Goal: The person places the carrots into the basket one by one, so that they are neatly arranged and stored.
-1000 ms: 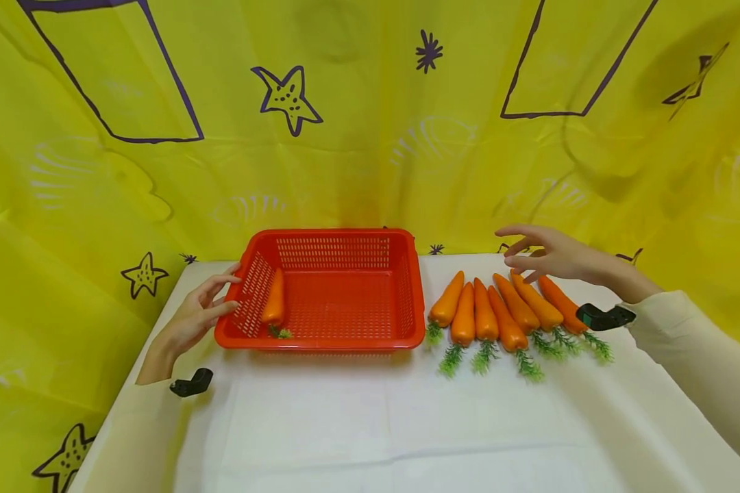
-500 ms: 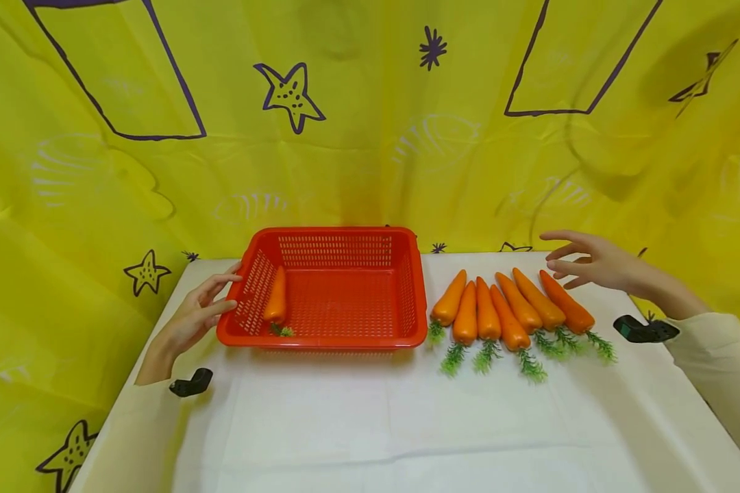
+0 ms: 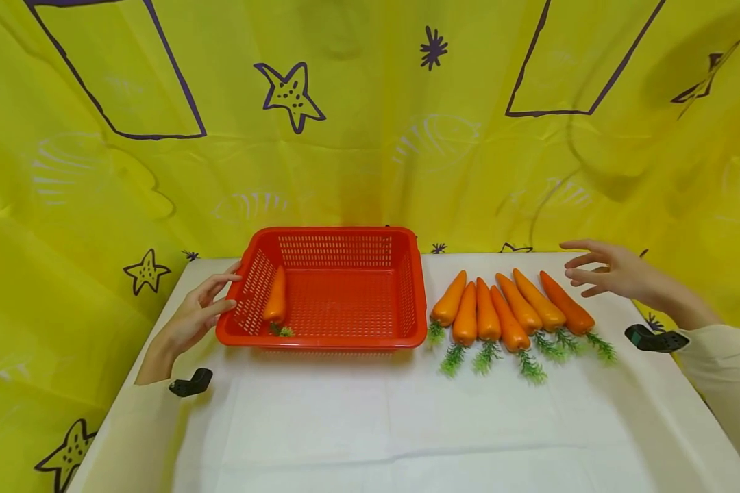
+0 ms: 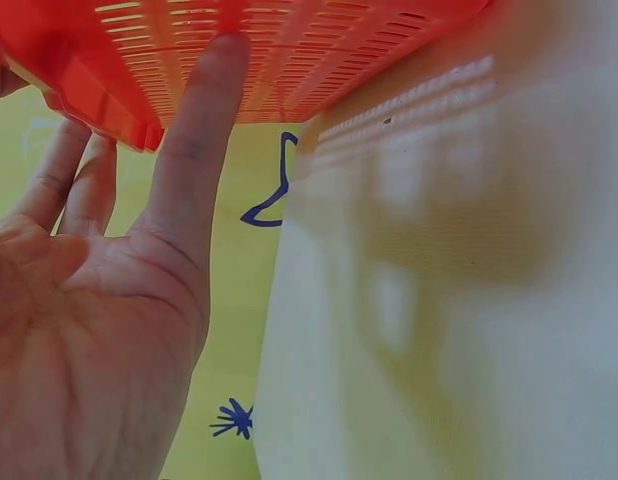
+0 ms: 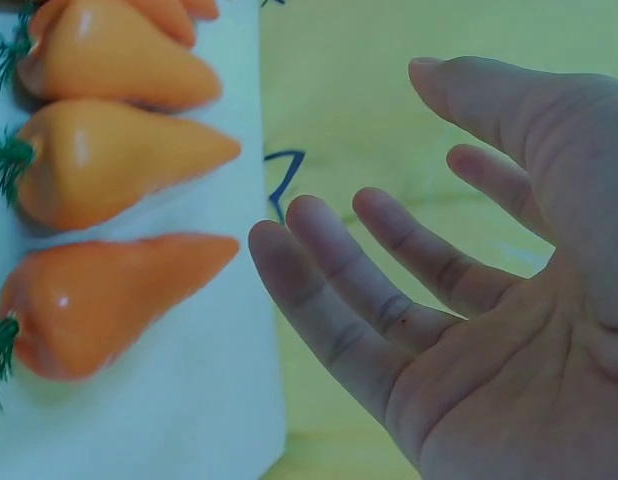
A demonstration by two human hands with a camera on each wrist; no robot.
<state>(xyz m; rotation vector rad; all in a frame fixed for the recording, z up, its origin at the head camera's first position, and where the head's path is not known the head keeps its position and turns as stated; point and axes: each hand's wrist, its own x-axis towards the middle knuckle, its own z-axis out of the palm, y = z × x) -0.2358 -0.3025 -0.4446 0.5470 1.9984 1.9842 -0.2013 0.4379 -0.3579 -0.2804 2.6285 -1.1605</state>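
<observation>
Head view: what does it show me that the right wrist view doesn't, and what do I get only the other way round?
Only the head view: the red basket, the single carrot inside it, and the left hand at the basket's left end.
Only the right wrist view: the palm side of the right hand.
Both: the right hand, holding nothing; several carrots with green tops on the white table; the yellow cloth.
</observation>
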